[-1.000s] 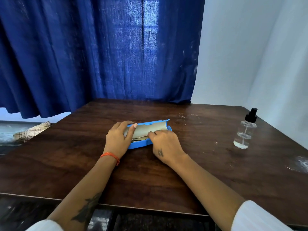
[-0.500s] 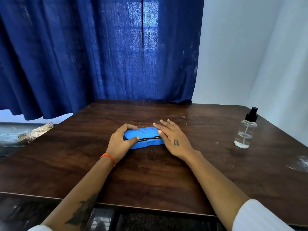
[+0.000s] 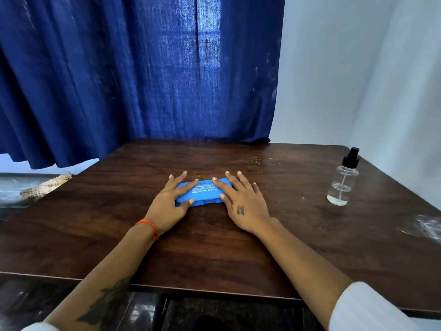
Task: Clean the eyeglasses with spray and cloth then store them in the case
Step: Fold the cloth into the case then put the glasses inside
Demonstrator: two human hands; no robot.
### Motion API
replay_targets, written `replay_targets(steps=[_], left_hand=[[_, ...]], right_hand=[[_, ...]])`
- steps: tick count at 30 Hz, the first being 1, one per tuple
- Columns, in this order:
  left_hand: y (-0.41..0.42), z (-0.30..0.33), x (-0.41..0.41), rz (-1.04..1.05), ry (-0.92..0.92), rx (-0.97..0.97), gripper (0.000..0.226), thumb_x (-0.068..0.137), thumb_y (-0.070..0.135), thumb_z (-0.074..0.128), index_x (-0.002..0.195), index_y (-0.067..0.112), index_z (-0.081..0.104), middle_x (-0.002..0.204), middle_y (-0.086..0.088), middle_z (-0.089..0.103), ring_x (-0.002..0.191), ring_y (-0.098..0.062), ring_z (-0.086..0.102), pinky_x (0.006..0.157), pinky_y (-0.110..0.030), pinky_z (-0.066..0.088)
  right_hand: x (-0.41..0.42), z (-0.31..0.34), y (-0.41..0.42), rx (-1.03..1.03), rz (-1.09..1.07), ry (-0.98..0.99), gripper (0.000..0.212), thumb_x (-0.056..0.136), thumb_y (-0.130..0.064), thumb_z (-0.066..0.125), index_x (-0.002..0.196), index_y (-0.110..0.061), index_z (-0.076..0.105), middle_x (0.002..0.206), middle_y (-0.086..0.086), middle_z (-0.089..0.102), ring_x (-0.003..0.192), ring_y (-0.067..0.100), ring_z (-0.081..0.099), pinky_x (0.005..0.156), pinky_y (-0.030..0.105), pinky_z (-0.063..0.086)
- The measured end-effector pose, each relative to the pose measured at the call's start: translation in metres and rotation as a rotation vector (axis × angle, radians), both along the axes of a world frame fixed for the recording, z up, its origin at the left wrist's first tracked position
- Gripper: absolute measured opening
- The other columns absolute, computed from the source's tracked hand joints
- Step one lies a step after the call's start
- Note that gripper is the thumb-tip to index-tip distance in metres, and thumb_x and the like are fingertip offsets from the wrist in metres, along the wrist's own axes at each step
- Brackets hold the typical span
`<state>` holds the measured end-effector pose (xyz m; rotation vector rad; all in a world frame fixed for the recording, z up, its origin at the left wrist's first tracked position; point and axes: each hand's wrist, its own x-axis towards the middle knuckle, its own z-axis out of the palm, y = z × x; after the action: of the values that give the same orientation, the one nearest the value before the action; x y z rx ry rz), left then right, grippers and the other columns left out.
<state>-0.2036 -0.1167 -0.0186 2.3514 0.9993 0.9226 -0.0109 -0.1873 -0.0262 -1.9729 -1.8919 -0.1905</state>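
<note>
My left hand (image 3: 170,201) and right hand (image 3: 243,201) press flat, fingers spread straight, on the closed blue plastic eyeglass case (image 3: 202,191) at the middle of the dark wooden table (image 3: 214,247). White lid print is partly legible: "BHEL, BHOPAL". A clear spray bottle with black nozzle (image 3: 343,180) stands far right.

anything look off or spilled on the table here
Mostly tidy. The blue case lies shut under both flat hands, the spray bottle stands upright. Only oddities: pale specks on the table behind the case and a whitish smear at its right edge.
</note>
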Motion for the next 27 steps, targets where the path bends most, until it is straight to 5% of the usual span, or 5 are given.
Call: replay_targets(steps=[9,17,27], left_hand=[[-0.007,-0.001,0.004,0.024,0.098,0.025,0.062,0.085,0.025,0.062,0.140,0.027,0.032,0.153,-0.004,0.021,0.143,-0.034,0.002,0.117,-0.045,0.007],[-0.003,0.004,0.028,-0.002,0.030,0.204,0.048,0.082,0.018,0.066,0.128,0.013,0.052,0.132,-0.012,0.052,0.128,-0.026,0.042,0.116,-0.038,0.014],[-0.008,0.008,0.114,-0.225,0.049,0.110,0.051,0.077,0.023,0.071,0.125,0.015,0.055,0.133,-0.011,0.052,0.135,-0.034,0.031,0.116,-0.042,0.019]], right_hand=[[0.002,0.012,-0.002,0.001,0.041,-0.147,0.045,0.099,-0.036,0.030,0.142,-0.037,0.020,0.153,0.003,0.023,0.142,0.024,0.007,0.114,0.049,0.006],[0.035,0.025,0.000,-0.077,0.183,-0.219,0.052,0.097,-0.038,0.038,0.143,-0.039,0.016,0.148,0.008,0.030,0.132,0.029,0.026,0.108,0.045,0.030],[0.115,0.025,-0.055,-0.051,0.020,-0.129,0.049,0.094,-0.031,0.048,0.141,-0.031,0.032,0.144,0.009,0.038,0.129,0.033,0.033,0.109,0.044,0.029]])
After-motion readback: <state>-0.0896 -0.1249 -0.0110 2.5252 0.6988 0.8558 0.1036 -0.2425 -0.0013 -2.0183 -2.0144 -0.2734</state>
